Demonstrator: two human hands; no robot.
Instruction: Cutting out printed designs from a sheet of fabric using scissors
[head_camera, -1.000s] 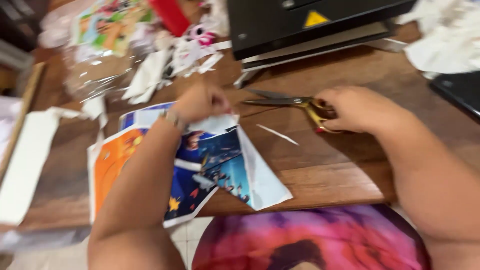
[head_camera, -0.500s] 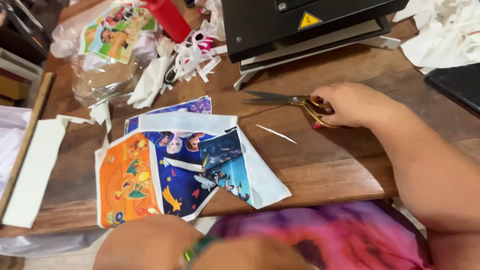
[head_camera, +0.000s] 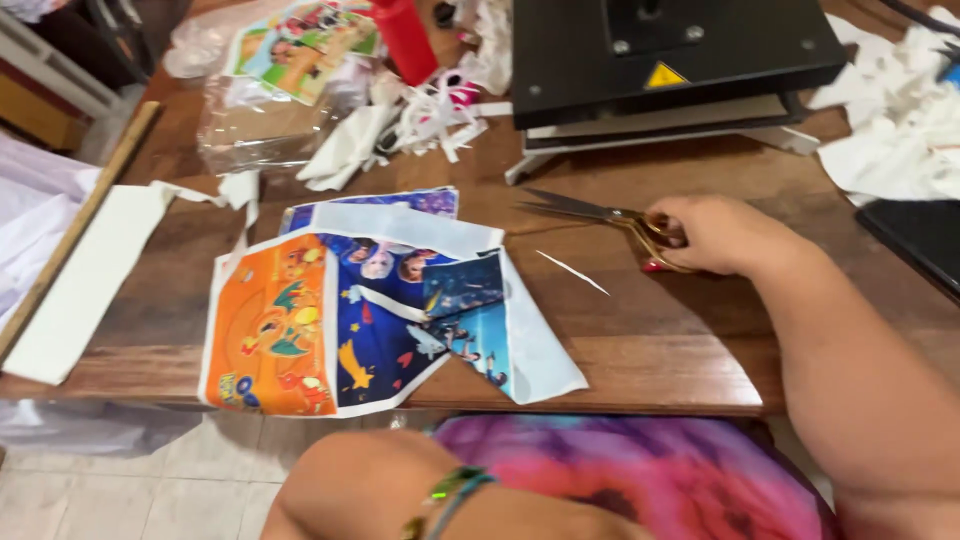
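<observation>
while right hand (head_camera: 722, 232) covers scissors (head_camera: 590, 212) handles — left hand unseen

Single view, worn on the head, looking steeply down and forward over a brown wooden tabletop (head_camera: 640, 350) from the seated person's side. Near range: the table's front edge runs across the lower third, with pale floor tiles and a lap in pink-purple tie-dye cloth (head_camera: 640, 480) below it. Far edge of the frame cuts through a black flat press machine (head_camera: 680, 50) at top. The right forearm enters from the lower right corner, the left from bottom centre. Slight tilt, left side lower. No second view to overlap.
</observation>
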